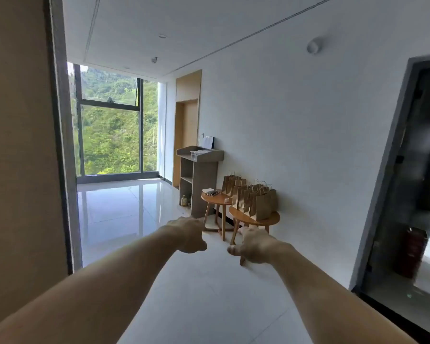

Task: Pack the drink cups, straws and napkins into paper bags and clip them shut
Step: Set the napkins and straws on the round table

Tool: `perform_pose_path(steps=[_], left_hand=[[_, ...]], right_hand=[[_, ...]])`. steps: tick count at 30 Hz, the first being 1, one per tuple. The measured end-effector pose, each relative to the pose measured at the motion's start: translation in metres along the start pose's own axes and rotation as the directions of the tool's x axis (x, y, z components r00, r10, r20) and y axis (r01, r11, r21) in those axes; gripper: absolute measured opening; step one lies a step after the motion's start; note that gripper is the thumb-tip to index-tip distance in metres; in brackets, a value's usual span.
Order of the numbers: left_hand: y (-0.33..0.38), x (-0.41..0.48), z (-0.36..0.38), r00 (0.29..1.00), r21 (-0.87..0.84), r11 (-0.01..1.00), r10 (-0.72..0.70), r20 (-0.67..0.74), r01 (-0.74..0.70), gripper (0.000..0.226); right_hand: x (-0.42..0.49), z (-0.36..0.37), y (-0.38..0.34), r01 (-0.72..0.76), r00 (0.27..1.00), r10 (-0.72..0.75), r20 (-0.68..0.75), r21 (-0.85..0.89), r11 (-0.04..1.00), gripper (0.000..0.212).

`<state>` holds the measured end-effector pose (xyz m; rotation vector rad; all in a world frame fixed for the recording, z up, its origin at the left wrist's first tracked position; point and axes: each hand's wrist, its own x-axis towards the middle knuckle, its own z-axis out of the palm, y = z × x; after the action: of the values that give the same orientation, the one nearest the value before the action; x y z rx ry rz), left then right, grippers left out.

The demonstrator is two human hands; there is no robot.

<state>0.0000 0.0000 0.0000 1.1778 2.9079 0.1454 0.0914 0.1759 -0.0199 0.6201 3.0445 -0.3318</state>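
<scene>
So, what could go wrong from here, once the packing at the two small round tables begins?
1. The paper bags stand crowded on the nearer round table, some close to its rim; pulling one out may tip its neighbours off.
2. The farther round table is small and holds napkins and other small items; a careless reach could sweep them off.
3. The floor is glossy; it may be slippery on the way there.
</scene>
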Motion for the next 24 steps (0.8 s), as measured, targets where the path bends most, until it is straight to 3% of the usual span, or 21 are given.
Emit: perform_pose_path(steps=[15, 24], left_hand=[[-0.118, 0.205, 0.009, 0.998, -0.007, 1.0, 0.004, 0.065, -0.003, 0.055], [-0.149, 0.353, 0.023, 0.998, -0.006, 1.0, -0.001, 0.062, 0.002, 0.057]], right_hand=[[0.232, 0.005, -0.036, -0.047, 0.999, 0.047, -0.01, 0.029, 0.998, 0.086], [0.381, 0.0, -0.019, -0.021, 1.0, 0.021, 0.002, 0.022, 1.0, 0.081]])
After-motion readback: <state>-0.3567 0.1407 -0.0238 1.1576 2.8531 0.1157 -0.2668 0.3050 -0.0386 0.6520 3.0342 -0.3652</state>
